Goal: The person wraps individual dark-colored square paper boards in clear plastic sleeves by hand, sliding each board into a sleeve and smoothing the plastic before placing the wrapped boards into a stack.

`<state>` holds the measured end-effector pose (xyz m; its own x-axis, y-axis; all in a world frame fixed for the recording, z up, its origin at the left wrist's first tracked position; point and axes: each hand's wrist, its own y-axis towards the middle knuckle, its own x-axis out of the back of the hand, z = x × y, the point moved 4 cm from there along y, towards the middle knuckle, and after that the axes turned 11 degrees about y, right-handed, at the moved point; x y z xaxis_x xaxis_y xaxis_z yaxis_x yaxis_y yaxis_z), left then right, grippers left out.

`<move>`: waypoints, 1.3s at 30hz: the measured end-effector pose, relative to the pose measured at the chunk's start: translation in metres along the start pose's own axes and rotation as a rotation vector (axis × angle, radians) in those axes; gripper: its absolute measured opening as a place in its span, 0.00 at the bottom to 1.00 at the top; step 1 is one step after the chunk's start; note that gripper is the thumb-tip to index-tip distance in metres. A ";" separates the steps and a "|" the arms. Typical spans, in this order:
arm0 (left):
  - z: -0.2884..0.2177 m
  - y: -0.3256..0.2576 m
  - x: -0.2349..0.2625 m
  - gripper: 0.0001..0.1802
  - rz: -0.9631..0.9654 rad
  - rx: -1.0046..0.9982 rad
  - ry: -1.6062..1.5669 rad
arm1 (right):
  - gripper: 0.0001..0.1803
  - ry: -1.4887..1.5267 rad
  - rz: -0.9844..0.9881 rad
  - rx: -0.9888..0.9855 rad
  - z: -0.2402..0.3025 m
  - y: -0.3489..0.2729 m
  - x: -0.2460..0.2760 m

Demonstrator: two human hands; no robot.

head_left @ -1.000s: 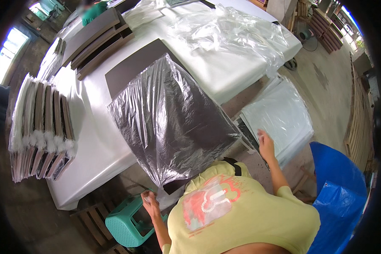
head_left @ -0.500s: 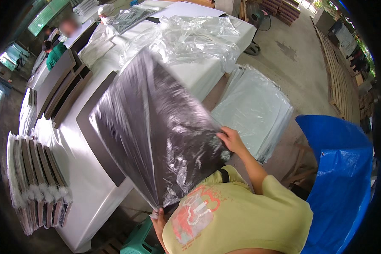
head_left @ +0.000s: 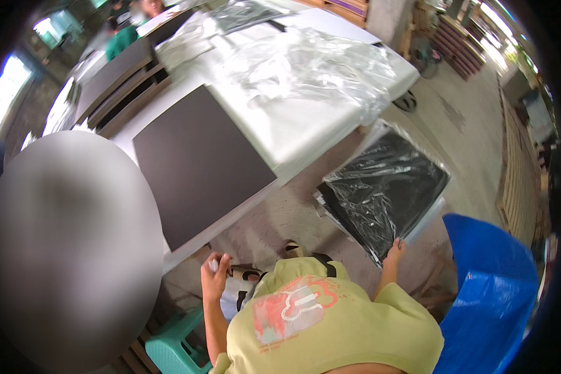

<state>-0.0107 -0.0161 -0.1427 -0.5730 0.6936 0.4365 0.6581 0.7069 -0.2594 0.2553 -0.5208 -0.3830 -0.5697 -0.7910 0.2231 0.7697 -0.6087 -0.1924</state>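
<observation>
A dark board in a clear plastic bag (head_left: 389, 181) lies on the stack at my right, beside the table. My right hand (head_left: 395, 250) is closed on its near corner. Away from that board, my left hand (head_left: 214, 277) is raised near the table's front edge, its fingers curled. A small whitish bit shows between those fingers, too small to name. Next to it on the table rests a bare, dark brown flat board (head_left: 202, 165), its near edge along the table's front.
Crumpled clear plastic bags (head_left: 311, 68) cover the far part of the white table (head_left: 268, 131). More dark boards (head_left: 115, 93) stand at the far left, near people. A green stool (head_left: 177, 343) and blue tarp (head_left: 489, 299) flank me. A large blurred patch hides the left.
The bagged board has gone from in front of me to the stack on the right. My left hand has let go of it. The bare board on the table is now uncovered.
</observation>
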 end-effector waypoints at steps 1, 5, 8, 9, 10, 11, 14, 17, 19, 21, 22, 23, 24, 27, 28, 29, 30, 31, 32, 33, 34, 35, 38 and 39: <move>-0.002 -0.001 0.007 0.16 -0.018 0.001 0.019 | 0.31 -0.095 0.038 -0.008 -0.005 0.004 -0.007; -0.026 0.003 0.030 0.17 -0.050 0.019 -0.275 | 0.25 -0.733 0.001 0.153 -0.009 0.040 -0.011; -0.047 0.009 0.051 0.23 -0.080 -0.102 -0.472 | 0.22 -0.763 -0.221 0.385 0.072 0.001 -0.047; -0.057 0.008 0.055 0.24 -0.101 -0.096 -0.628 | 0.21 -0.569 0.040 0.585 0.082 0.000 -0.079; -0.064 0.008 0.060 0.25 -0.079 -0.164 -0.712 | 0.21 -0.360 0.288 0.762 0.092 -0.007 -0.108; -0.062 0.005 0.066 0.27 -0.091 -0.225 -0.765 | 0.18 -0.251 0.557 0.639 0.138 -0.078 -0.154; -0.073 0.002 0.061 0.32 -0.176 -0.260 -0.833 | 0.14 0.186 1.258 0.449 0.230 -0.287 -0.218; -0.076 0.000 0.063 0.37 -0.213 -0.265 -0.836 | 0.18 0.398 1.708 0.923 0.296 -0.445 -0.204; -0.079 -0.004 0.062 0.39 -0.185 -0.293 -0.894 | 0.12 0.514 1.814 0.928 0.310 -0.494 -0.195; -0.077 -0.005 0.058 0.41 -0.154 -0.316 -1.027 | 0.10 0.458 1.835 0.667 0.296 -0.499 -0.209; -0.074 -0.006 0.055 0.42 -0.138 -0.328 -1.094 | 0.09 0.427 1.840 0.537 0.291 -0.502 -0.215; -0.074 -0.007 0.054 0.33 -0.173 -0.389 -0.959 | 0.04 0.467 1.780 0.505 0.293 -0.501 -0.218; -0.060 -0.005 0.047 0.28 -0.224 -0.306 -0.953 | 0.03 0.398 1.760 0.517 0.293 -0.503 -0.220; -0.030 -0.010 0.039 0.17 -0.387 -0.111 -1.004 | 0.06 0.158 1.713 0.669 0.285 -0.503 -0.225; -0.030 -0.012 0.041 0.13 -0.438 -0.097 -1.073 | 0.07 0.235 1.670 0.766 0.284 -0.503 -0.227; -0.028 -0.013 0.043 0.10 -0.489 -0.082 -1.142 | 0.07 0.311 1.622 0.863 0.286 -0.503 -0.227; -0.025 -0.014 0.047 0.10 -0.502 -0.079 -1.135 | 0.07 0.394 1.574 0.957 0.291 -0.508 -0.226; -0.019 -0.014 0.052 0.11 -0.515 -0.077 -1.128 | 0.07 0.418 1.624 0.821 0.293 -0.511 -0.227; -0.014 -0.015 0.056 0.11 -0.528 -0.074 -1.121 | 0.07 0.439 1.669 0.682 0.298 -0.514 -0.227; -0.012 -0.015 0.058 0.10 -0.523 -0.085 -1.100 | 0.07 0.454 1.704 0.542 0.300 -0.516 -0.227; -0.010 -0.015 0.059 0.10 -0.519 -0.096 -1.078 | 0.07 0.400 1.815 0.478 0.295 -0.521 -0.230; -0.009 -0.015 0.060 0.10 -0.516 -0.107 -1.056 | 0.08 0.344 1.924 0.411 0.289 -0.524 -0.234; -0.019 -0.019 0.065 0.10 -0.570 -0.118 -1.210 | 0.08 0.387 1.979 0.073 0.279 -0.521 -0.246; -0.022 -0.020 0.068 0.10 -0.604 -0.120 -1.299 | 0.08 0.439 1.952 -0.058 0.279 -0.518 -0.250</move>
<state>-0.0517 0.0137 -0.0889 -0.7627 -0.0229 -0.6463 0.1573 0.9628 -0.2198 0.0790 0.0097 -0.0724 0.8435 -0.2191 -0.4904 0.3203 0.9381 0.1318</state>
